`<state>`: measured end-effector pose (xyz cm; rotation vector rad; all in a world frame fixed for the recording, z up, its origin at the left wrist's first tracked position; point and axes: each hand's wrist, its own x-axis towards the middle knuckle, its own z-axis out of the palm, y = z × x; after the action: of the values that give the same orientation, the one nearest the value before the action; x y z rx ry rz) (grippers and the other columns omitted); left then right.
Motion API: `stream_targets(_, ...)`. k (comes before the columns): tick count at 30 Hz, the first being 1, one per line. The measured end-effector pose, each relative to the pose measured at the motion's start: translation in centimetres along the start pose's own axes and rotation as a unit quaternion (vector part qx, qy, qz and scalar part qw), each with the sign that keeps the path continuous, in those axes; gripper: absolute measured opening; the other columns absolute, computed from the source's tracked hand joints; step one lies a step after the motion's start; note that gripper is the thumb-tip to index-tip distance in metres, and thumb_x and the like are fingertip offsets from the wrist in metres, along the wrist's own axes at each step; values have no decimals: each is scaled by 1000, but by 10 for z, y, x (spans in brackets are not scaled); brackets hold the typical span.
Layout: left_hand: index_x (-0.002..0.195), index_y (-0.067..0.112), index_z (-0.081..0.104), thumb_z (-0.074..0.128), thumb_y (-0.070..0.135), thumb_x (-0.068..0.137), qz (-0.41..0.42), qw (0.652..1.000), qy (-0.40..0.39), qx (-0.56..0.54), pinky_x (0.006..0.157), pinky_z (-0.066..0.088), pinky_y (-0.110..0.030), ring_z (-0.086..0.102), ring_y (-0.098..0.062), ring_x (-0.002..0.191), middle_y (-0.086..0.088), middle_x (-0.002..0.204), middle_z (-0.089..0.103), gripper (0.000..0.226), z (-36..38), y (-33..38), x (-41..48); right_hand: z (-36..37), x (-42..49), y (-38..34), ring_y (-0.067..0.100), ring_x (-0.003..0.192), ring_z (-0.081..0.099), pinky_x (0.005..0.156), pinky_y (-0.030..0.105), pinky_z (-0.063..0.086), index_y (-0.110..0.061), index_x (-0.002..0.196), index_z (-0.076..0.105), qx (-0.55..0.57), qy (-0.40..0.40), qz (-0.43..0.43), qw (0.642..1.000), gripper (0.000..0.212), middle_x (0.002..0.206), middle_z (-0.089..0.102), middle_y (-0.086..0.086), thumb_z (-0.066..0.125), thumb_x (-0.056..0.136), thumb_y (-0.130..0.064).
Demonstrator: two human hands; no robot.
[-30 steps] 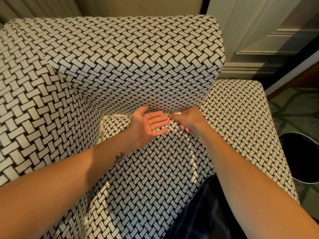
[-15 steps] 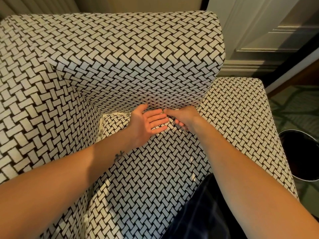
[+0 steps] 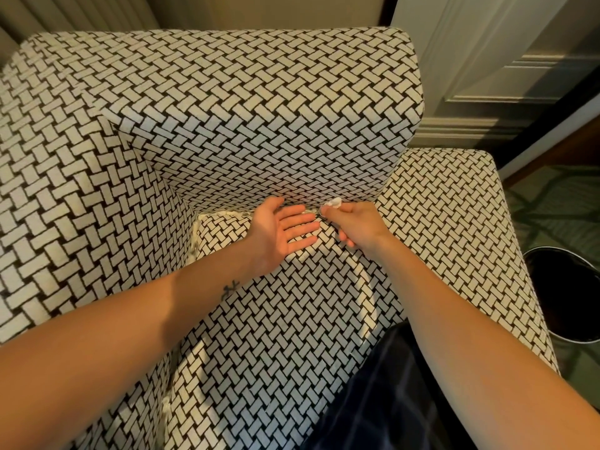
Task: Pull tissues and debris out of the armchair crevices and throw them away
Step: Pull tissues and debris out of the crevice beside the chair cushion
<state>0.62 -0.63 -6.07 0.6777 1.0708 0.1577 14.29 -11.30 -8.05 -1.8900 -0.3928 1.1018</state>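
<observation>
Basket-weave armchair (image 3: 259,336), tissue (image 3: 331,203) at crevice

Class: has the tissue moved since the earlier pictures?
Yes. Pinched by the right hand, the tissue has come up out of the crevice between back cushion and seat, where it hardly showed before.

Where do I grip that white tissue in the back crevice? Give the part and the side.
Pinch the crumpled tuft of the tissue that pokes out at the seam between backrest and seat cushion, coming from above and the right, as the right hand does. Anything deeper is hidden, so only that tuft offers a hold.
</observation>
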Motion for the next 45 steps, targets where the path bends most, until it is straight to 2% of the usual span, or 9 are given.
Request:
stream_targets(7,127,10,60,37,26,106,45,995,-26,85,93,59,-41,70,-26,112,-14,122,71,35,1,-2,-1,-9,-24,10,15,56,60,46,23,44,-19,101,70,-67,-116,-51,990,13,72,71,4,64,98,-30)
stream_targets(13,125,10,65,60,18,100,67,955,-139,253,98,56,-32,69,-19,114,-9,120,72,27,1,-11,2,6,-32,10,11,62,54,55,25,45,-27,94,63,-211,-90,-124,965,5,82,68,4,61,97,-24)
stream_targets(17,113,8,71,66,10,95,102,945,-100,295,95,58,-33,72,-23,104,-10,110,74,18,-3,-10,3,-1,-35,12,11,59,47,54,24,41,-22,97,69,-172,-124,-118,970,9,81,62,4,62,96,-17)
stream_targets(22,112,8,65,56,1,99,108,949,-32,295,80,61,-30,69,-26,102,-17,119,66,17,-5,-7,5,-8,-36,14,2,57,58,52,15,44,-20,126,59,-89,-145,-96,981,29,88,75,7,63,98,-12)
stream_targets(25,118,13,64,44,-7,100,113,948,-31,296,73,62,-30,65,-23,100,-12,120,59,34,-3,-4,-2,-10,-31,17,6,64,61,57,23,50,-19,116,61,-76,-112,-88,987,19,85,76,2,62,99,-11)
stream_targets(28,105,11,70,35,-11,95,100,953,-33,283,82,62,-38,60,-26,96,-7,120,56,42,-1,-2,-5,-11,-27,19,12,73,64,64,27,55,-15,106,64,-60,-100,-92,989,10,89,75,4,59,100,-9)
stream_targets(33,105,8,63,54,14,93,103,942,-29,318,74,44,-33,49,-22,84,-10,109,57,15,-2,-2,-6,-11,-27,19,31,87,68,80,39,60,-18,104,67,-94,-71,-114,987,7,98,73,14,61,100,-18)
stream_targets(39,115,5,59,35,-12,94,107,938,-20,328,58,49,-24,56,-16,81,-12,106,60,36,-2,-3,-4,-11,-30,16,0,92,69,82,11,50,-22,97,77,-123,-72,-104,984,9,97,75,-12,70,94,-19)
stream_targets(45,117,12,61,34,-16,96,113,942,-12,316,60,53,-26,58,-18,84,-12,112,63,44,-3,-2,-3,-6,-24,21,8,75,53,72,17,49,-31,101,76,-200,-47,-140,969,25,99,56,-4,78,86,-12)
